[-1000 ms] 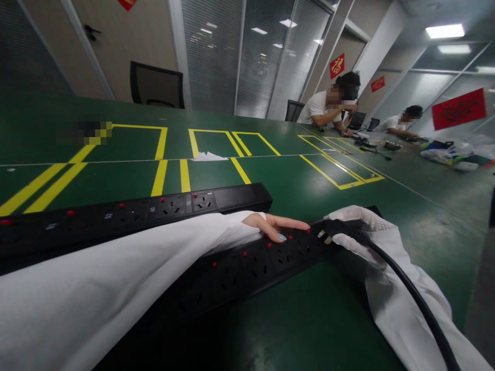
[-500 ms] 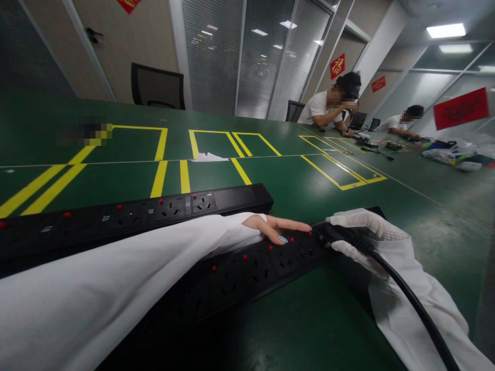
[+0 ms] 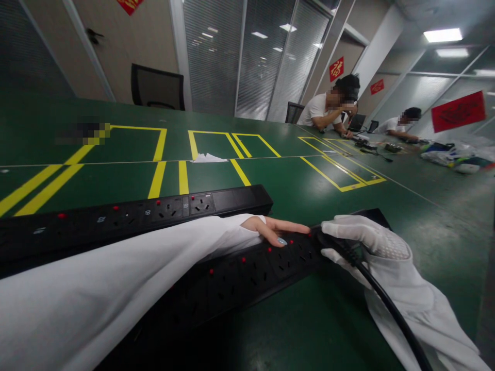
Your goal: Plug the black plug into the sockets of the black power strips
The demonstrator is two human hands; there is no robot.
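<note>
A black power strip (image 3: 257, 270) with red indicator dots slants across the near part of the green table. My left hand (image 3: 270, 230), bare at the fingers below a white sleeve, rests on the strip with its fingers apart and nothing held; one fingertip is by the last red dot. At the strip's right part, my right hand (image 3: 358, 239) in a white glove is closed round a black plug (image 3: 328, 241). The plug lies against the strip, its pins hidden. Its thick black cable (image 3: 390, 309) runs down past my right sleeve.
Behind my left arm lies a second black power strip (image 3: 232, 200). Yellow tape (image 3: 158, 180) and a torn white scrap (image 3: 209, 158) are on the green table (image 3: 270, 175). Two people (image 3: 319, 109) sit at the far right, near electronic parts and plastic bags (image 3: 444, 154).
My right hand and the plug have shifted slightly left, closer against the strip. The cable has swung a little left. My left hand stays almost still.
</note>
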